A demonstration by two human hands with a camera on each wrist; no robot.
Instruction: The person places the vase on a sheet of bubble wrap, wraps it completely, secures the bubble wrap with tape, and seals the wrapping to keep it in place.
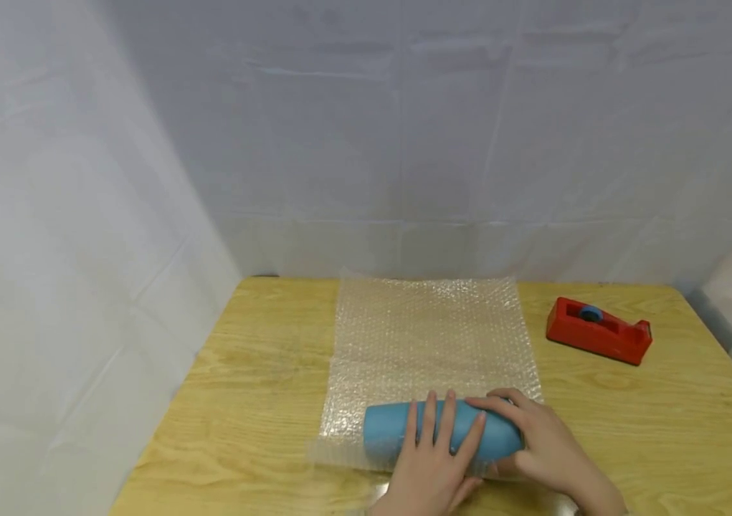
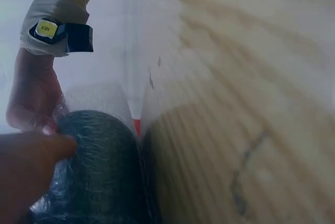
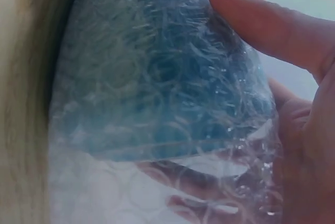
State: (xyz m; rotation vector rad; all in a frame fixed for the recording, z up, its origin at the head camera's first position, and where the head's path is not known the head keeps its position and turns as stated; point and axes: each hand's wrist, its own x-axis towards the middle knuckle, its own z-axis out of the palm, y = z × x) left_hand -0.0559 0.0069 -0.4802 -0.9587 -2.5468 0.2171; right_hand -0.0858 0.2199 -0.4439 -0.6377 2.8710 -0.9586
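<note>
A blue cylinder (image 1: 386,424) with a rounded right end lies sideways on the near part of a bubble wrap sheet (image 1: 430,337). Its near side is covered by the sheet's folded-up front edge. Across its top my left hand (image 1: 429,459) spreads its fingers, with the thumb on the near side. My right hand (image 1: 545,441) grips the right end, fingers over the top and thumb low in front. Through the clear bubbles, the right wrist view shows the wrapped cylinder (image 3: 167,77) with the right thumb (image 3: 272,25) pressing it. The left thumb (image 2: 39,156) presses the wrap too.
A red tape dispenser (image 1: 598,333) with a blue-cored roll stands at the back right of the wooden table (image 1: 262,358). White sheeting (image 1: 366,158) hangs behind the table and along its sides. The bubble wrap reaches the table's back edge.
</note>
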